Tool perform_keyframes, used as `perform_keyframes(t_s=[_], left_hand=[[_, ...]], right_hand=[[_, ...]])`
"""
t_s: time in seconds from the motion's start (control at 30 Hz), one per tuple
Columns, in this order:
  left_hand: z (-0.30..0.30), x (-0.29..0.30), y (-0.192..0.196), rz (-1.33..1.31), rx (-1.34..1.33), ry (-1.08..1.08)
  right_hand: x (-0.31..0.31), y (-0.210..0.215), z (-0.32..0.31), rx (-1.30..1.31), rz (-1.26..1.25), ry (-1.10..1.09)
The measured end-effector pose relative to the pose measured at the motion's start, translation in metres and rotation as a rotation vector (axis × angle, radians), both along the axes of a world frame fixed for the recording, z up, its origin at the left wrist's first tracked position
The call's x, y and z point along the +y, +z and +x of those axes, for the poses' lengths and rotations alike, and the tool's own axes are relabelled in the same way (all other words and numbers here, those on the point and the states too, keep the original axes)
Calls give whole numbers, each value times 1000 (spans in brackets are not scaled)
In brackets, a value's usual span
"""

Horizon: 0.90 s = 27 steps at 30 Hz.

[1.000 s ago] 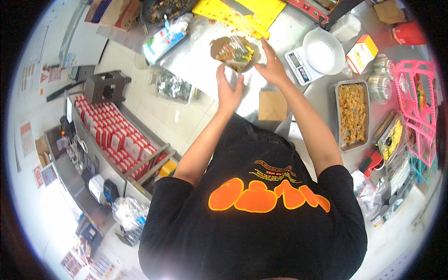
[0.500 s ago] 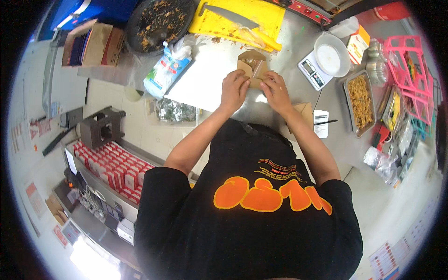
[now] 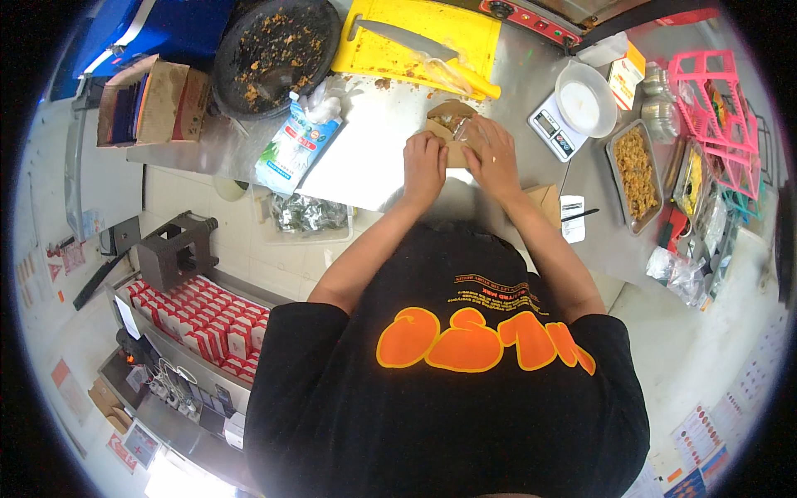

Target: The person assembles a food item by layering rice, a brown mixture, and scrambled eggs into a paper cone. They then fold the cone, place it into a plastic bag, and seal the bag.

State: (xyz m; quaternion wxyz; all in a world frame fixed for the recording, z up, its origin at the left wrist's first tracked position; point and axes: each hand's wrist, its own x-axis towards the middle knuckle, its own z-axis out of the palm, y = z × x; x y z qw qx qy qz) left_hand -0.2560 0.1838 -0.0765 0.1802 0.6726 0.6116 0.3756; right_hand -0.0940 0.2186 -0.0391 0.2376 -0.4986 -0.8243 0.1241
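Note:
On the steel worktop in front of me sits a small brown cardboard food box (image 3: 456, 155) with its far flap standing up. Some food in a clear wrap shows inside, too small to name. My left hand (image 3: 424, 170) has its fingers closed on the box's near left side. On the right side, my right hand (image 3: 493, 159) grips the box, its fingers reaching over the edge and hiding part of the contents.
Beyond lie a yellow cutting board (image 3: 398, 62) with a knife (image 3: 403, 37) and a dark pan (image 3: 249, 91) with crumbs. A plastic packet (image 3: 295, 153) lies to the left. On the right are a kitchen scale (image 3: 552, 131) under a bowl (image 3: 587, 98), and a food tray (image 3: 638, 178).
My right hand has moved farther over the right side of the box, covering more of the opening. My left hand stays on the near left side. The view has shifted slightly.

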Motion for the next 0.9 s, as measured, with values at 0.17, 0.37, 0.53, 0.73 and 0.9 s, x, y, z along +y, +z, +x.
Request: perform_keyframes(t_s=[0.17,0.37,0.53,0.73,0.9], left_hand=[[-9,-3,-4,-49,-1,-103],[-12,-10,-5,-5,15,-115],[-9,-16,1,80,2,-56],[-3,-12,3,97,-53,14],[-6,-10,6,87,-37,-14]], right_hand=[[0,13,3,-108,-60,190],[29,25,-2,-248,-46,363],[41,30,5,-295,-80,523],[27,25,-1,-312,-156,495],[4,11,6,-80,-38,290]])
